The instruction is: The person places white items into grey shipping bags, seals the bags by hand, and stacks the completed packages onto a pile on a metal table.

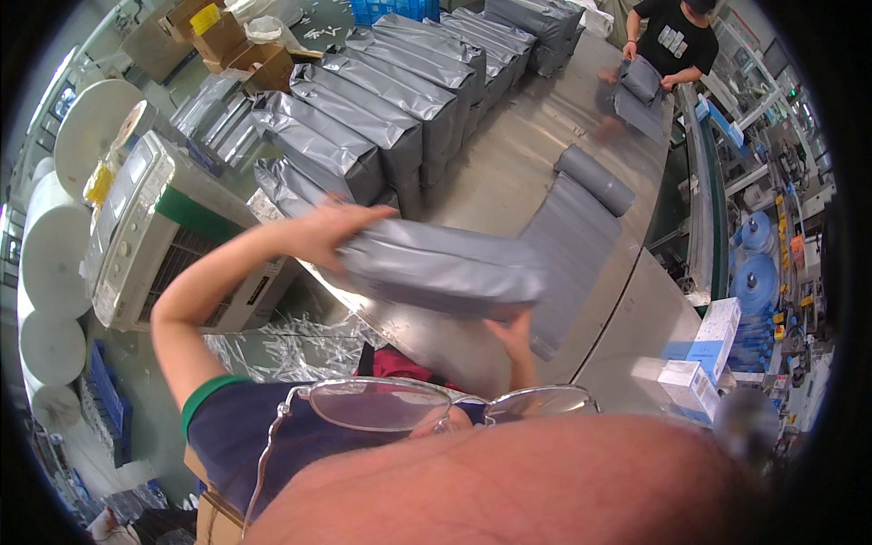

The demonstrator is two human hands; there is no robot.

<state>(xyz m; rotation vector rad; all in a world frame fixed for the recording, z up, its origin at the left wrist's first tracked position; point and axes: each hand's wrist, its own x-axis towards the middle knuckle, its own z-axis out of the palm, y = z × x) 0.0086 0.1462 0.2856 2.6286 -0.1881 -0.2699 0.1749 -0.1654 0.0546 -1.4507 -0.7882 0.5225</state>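
A long grey plastic package (445,263), slightly blurred, is held between my two hands above the near part of the metal table. My left hand (341,232) clasps its left end from above. At its lower right edge, my right hand (514,334) supports it from beneath, some fingers hidden behind the package. To the right, a grey plastic roll (595,180) lies on the table, a flat grey sheet (577,241) stretching from it toward me and running partly behind the package. Several similar grey packages (368,104) stand in a row to the left.
The metal table (509,154) runs away to the far right, where another person (672,41) handles grey plastic. White boxes (690,386) are at the right, beside a machine line with blue rolls (754,282). A boxy appliance (173,236) and large white rolls (59,245) stand left.
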